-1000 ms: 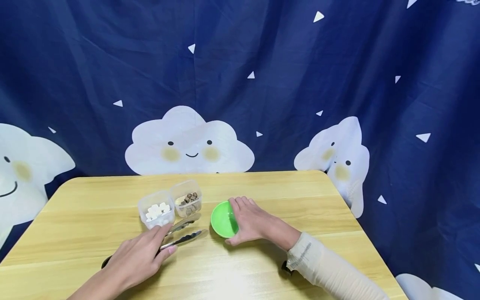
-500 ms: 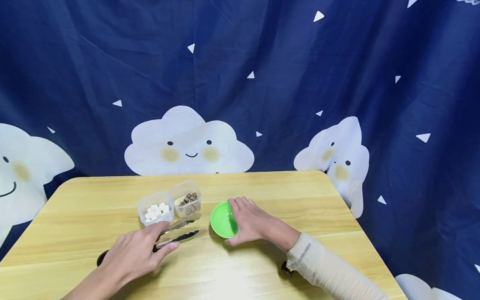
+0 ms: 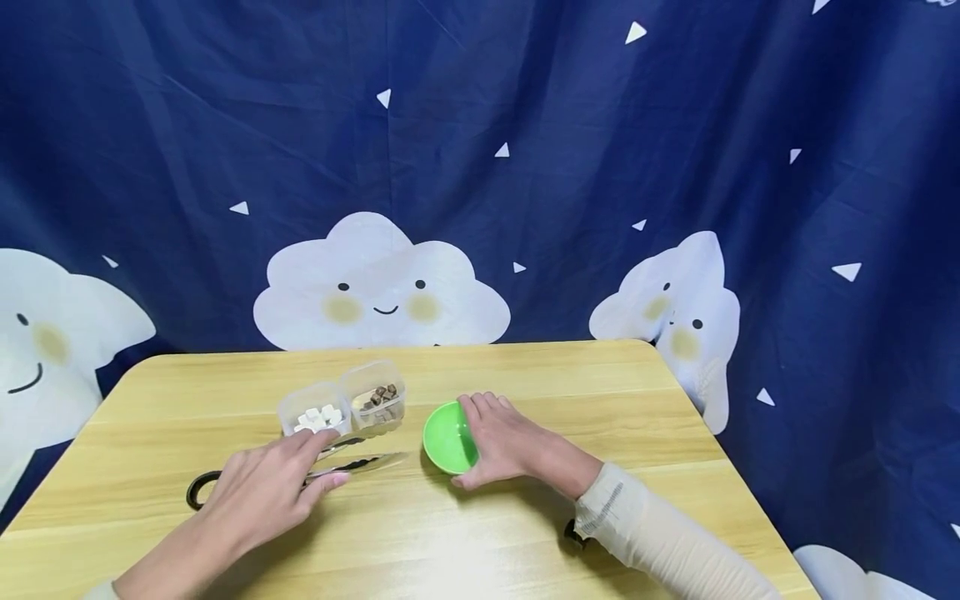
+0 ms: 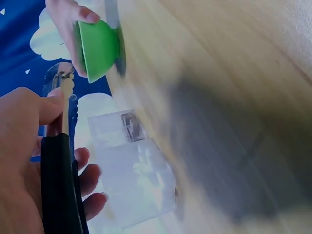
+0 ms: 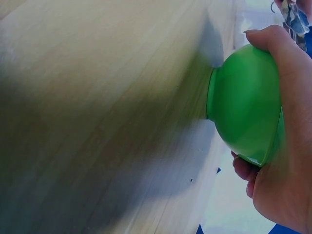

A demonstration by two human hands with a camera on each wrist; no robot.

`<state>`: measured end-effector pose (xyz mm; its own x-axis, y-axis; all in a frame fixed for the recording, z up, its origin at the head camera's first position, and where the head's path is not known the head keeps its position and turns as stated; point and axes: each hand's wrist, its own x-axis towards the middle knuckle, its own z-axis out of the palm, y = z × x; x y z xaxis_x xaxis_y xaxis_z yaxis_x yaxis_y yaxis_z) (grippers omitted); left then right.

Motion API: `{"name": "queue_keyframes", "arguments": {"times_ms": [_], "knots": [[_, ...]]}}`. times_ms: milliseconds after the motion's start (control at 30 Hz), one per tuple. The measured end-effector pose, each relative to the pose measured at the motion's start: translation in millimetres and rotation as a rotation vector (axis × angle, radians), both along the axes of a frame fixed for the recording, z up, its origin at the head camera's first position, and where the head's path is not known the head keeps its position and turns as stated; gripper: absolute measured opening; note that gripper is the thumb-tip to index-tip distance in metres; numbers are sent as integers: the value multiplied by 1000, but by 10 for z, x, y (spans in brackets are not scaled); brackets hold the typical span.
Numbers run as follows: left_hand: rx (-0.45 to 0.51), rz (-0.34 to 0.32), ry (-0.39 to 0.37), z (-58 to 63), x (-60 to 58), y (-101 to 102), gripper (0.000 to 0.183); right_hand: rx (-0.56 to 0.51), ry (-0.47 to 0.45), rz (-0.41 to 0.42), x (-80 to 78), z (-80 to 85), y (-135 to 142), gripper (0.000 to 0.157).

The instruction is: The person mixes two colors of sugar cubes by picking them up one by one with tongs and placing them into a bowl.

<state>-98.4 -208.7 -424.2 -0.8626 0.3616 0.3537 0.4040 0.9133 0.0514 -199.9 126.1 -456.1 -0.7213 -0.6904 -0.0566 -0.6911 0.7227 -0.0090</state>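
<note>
My left hand [image 3: 262, 492] holds metal tongs [image 3: 362, 463] with black handles between thumb and fingers. Their arms stand slightly apart, tips pointing right, just above the table in front of two clear containers. Nothing shows between the tips. In the left wrist view the black tong handle [image 4: 61, 180] lies along the palm. With thumb on the near side and fingers on the far side, my right hand [image 3: 510, 442] grips the rim of a green bowl [image 3: 446, 446]. The bowl stands upright on the table; its visible inside holds nothing. The right wrist view shows the bowl's foot [image 5: 211, 95] at the tabletop.
One clear container [image 3: 291, 407] holds several white cubes, partly behind my left fingers. Touching it, another clear container [image 3: 375, 374] holds several brown cubes. Both stand left of the bowl on the wooden table [image 3: 600, 392]. A dark blue curtain [image 3: 570, 167] hangs behind.
My left hand has moved slightly left and away from me, and the tongs' tips have drawn back from the bowl toward the white cubes' container. My right hand and the bowl stay put.
</note>
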Motion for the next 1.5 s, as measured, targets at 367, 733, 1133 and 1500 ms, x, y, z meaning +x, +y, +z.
{"name": "queue_keyframes", "arguments": {"times_ms": [367,733,1133,1500], "knots": [[-32,-21,13,117,-67,-127,47,-2,-4,-10,-18,-2,12,123],[-46,-40,86,206,-163,-257,43,-11,-6,-7,-14,1,31,124],[-74,-52,151,255,-246,-373,39,-17,-20,-13,-20,-18,31,125],[-63,-80,250,268,-308,-490,35,-8,-3,-6,-17,-38,18,124]]}}
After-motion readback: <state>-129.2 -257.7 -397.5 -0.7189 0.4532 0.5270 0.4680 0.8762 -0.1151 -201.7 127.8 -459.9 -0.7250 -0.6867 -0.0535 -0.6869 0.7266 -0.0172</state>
